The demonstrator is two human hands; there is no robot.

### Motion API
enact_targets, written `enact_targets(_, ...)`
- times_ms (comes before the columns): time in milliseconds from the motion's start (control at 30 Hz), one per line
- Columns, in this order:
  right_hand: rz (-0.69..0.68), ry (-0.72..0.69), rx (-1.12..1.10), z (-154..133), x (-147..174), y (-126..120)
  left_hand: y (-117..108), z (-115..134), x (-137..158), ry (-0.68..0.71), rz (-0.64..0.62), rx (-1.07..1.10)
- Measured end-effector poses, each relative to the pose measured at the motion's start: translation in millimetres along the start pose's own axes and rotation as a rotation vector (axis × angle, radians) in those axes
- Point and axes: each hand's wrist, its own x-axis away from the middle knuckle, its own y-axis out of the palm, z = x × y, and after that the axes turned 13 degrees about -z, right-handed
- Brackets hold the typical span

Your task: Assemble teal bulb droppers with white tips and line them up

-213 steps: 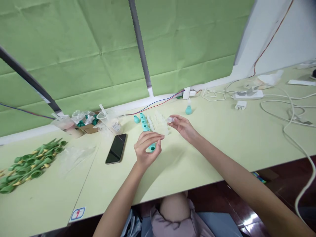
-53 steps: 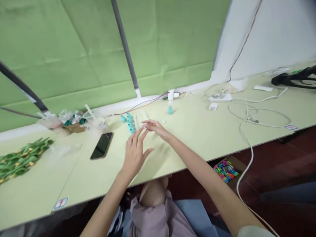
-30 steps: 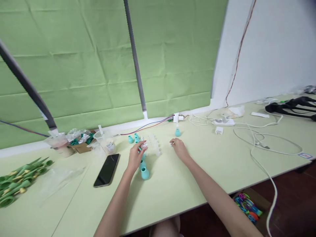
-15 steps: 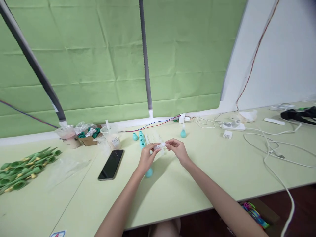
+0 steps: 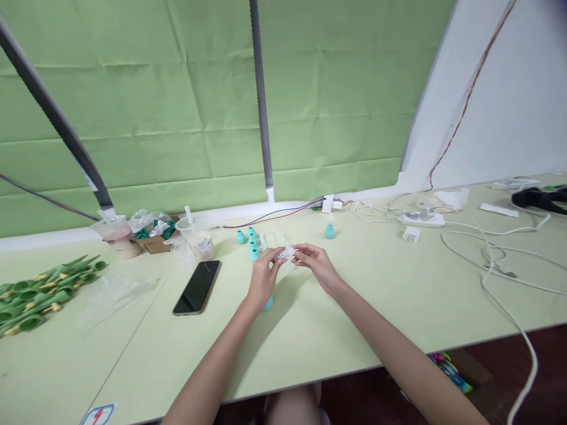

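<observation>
Both hands meet above the table around a small translucent white plastic piece (image 5: 286, 252). My left hand (image 5: 264, 273) pinches its left end, while the fingertips of my right hand (image 5: 316, 265) close on the right end. Just behind lie several more translucent white pieces (image 5: 275, 237). A row of small turquoise bulb-shaped pieces (image 5: 253, 244) stands left of them. One turquoise bulb (image 5: 267, 303) is partly hidden under my left wrist. Farther back on the right, another bulb with a clear tip (image 5: 329, 230) stands upright.
A black phone (image 5: 197, 287) lies left of my hands. Beyond it are a plastic cup with a straw (image 5: 198, 239), a cardboard box (image 5: 160, 243) and another drink cup (image 5: 119, 237). Green tube-like pieces (image 5: 42, 292) cover the far left. White cables (image 5: 491, 260) and a power strip (image 5: 420, 219) occupy the right.
The view has tilted slightly, so the tabletop sits a little higher. My hands still hold the white piece between them, with only a small shift of the fingers.
</observation>
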Motion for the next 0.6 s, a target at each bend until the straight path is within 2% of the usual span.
enact_targets(133, 0.013, -0.023, 0.114, -7.7, 0.9, 0.6, -1.2, -1.0, 0.1, 0.048, -0.007, -0.045)
enact_targets(367, 0.044, -0.101, 0.212, -9.3, -1.2, 0.1, 1.2, -0.4, 2.8, 0.161, 0.023, -0.248)
enact_targets(600, -0.062, -0.231, 0.367, -4.0, 0.1, -7.1, 3.5, -6.1, 3.2, 0.22, -0.063, -0.433)
